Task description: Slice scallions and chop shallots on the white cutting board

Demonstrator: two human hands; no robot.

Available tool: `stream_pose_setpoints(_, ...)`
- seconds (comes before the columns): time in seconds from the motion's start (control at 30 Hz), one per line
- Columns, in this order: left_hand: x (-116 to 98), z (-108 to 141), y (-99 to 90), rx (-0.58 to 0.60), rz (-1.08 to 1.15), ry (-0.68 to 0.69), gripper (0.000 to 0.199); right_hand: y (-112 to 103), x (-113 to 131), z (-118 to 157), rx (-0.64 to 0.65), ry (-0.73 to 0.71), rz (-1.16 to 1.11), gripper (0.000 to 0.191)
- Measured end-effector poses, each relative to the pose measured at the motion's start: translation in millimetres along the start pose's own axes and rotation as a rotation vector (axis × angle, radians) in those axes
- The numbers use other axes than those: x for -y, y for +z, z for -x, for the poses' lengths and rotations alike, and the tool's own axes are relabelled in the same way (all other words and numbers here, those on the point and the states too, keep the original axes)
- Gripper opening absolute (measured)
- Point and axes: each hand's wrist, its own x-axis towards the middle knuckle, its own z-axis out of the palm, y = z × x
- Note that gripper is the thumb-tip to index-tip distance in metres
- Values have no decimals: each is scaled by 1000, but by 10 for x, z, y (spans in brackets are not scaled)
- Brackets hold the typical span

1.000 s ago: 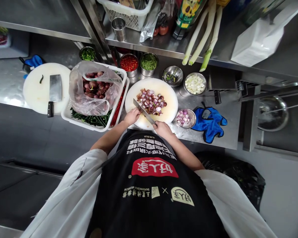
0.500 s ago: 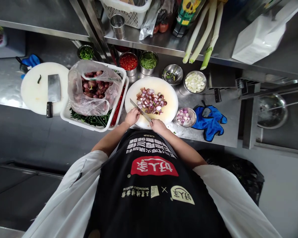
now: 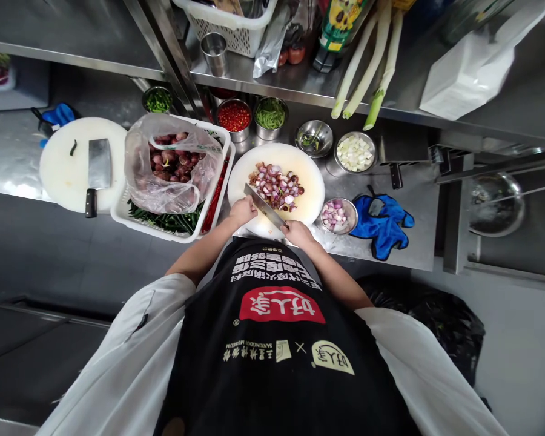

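Note:
My right hand [image 3: 298,233] is closed round the handle of a kitchen knife [image 3: 264,207], whose broad blade slants up and left over the near edge of a round white cutting board [image 3: 312,197]. Close to the blade, my left hand [image 3: 243,210] has its fingers curled together; whatever they may hold is hidden. Beyond the blade lies a heap of purple shallots [image 3: 277,184], several cut, with brown skins among them. Right of the board stands a steel bowl of peeled shallots [image 3: 335,213].
On the left, a white basket [image 3: 163,229] holds green chilies and a plastic bag of unpeeled shallots [image 3: 175,158]. A cleaver [image 3: 100,165] lies on another round board [image 3: 63,181]. Steel containers stand behind; blue gloves [image 3: 384,219] lie right. Leeks [image 3: 366,79] overhang the shelf.
My right hand has moved slightly right and the knife with it, its blade now turned to show more of its flat side. My left hand stays near the board's front left edge.

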Motion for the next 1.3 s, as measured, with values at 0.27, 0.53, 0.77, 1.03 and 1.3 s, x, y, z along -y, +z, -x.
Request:
stream_pose_setpoints(0.27,151,37,-6,-129,190,223,23,-42,-45,31,6,24,-20,35)
stream_pose_setpoints(0.53,251,134,118,-110,16,289,17,-107,103,205,-19,-34,6,33)
stream_pose_setpoints(0.77,289,103,70,-43,34,327,22,-175,83,127,27,-61,-5,32)
stream_pose_setpoints(1.03,188,185,49,-45,-8,299,23,38,308,-219,21,-35,-31,34)
stream_pose_setpoints(1.3,162,173,43,-74,54,135,14,-57,115,7,42,-14,-47,35)
